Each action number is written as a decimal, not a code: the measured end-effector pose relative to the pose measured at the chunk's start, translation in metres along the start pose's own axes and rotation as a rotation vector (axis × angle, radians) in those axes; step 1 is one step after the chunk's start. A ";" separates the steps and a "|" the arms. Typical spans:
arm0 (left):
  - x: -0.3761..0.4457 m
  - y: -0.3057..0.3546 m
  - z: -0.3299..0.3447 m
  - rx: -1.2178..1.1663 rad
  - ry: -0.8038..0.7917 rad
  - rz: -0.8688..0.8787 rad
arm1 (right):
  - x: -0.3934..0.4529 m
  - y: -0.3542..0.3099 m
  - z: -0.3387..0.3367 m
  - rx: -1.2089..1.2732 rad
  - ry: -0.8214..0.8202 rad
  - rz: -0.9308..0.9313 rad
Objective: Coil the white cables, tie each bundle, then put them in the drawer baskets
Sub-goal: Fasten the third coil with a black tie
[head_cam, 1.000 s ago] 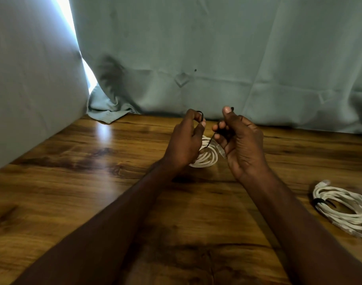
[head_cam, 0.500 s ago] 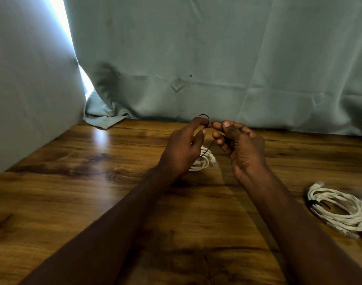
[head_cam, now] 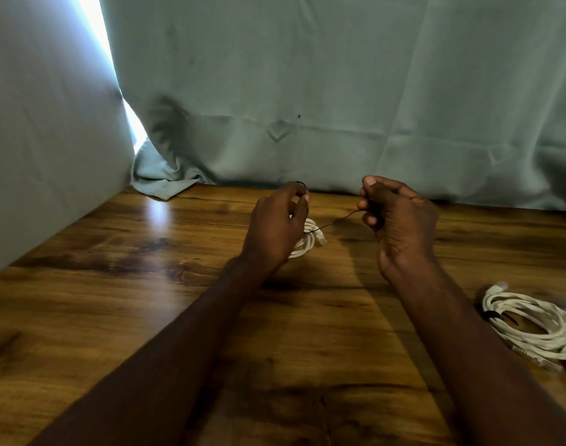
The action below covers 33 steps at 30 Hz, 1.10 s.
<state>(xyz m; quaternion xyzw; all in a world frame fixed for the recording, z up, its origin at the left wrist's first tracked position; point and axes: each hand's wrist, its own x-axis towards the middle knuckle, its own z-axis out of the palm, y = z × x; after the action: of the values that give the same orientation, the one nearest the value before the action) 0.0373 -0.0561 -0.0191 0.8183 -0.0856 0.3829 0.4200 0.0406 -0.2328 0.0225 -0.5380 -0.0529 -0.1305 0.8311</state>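
A small coil of white cable (head_cam: 308, 240) lies on the wooden table (head_cam: 146, 300), mostly hidden behind my left hand (head_cam: 277, 228). A thin black tie (head_cam: 336, 221) runs from the coil to my right hand (head_cam: 400, 220), which pinches its end. My left hand pinches the tie's other end above the coil, a small loop of it showing by my fingertips. A second coil of white cable (head_cam: 529, 323), bound by a black tie, lies at the table's right edge.
Grey-green curtains (head_cam: 339, 91) hang along the back and the left side of the table, with a bright gap between them. A fold of curtain (head_cam: 161, 185) lies on the back left corner. No drawer or basket is in view.
My hands have moved apart: the right hand has pulled to the right, drawing the black tie taut across the small coil. The left hand stays over the coil.
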 end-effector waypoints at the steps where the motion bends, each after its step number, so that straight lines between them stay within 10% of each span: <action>1: 0.001 -0.001 0.000 -0.017 0.014 -0.020 | 0.000 0.000 -0.001 -0.011 0.005 -0.016; 33: -0.003 0.007 -0.003 0.009 -0.289 0.155 | 0.002 0.019 -0.003 -0.383 -0.102 -0.151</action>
<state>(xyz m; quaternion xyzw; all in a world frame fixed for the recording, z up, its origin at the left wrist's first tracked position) 0.0301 -0.0587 -0.0152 0.8577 -0.2062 0.2927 0.3690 0.0472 -0.2287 0.0050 -0.6866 -0.1094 -0.1729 0.6976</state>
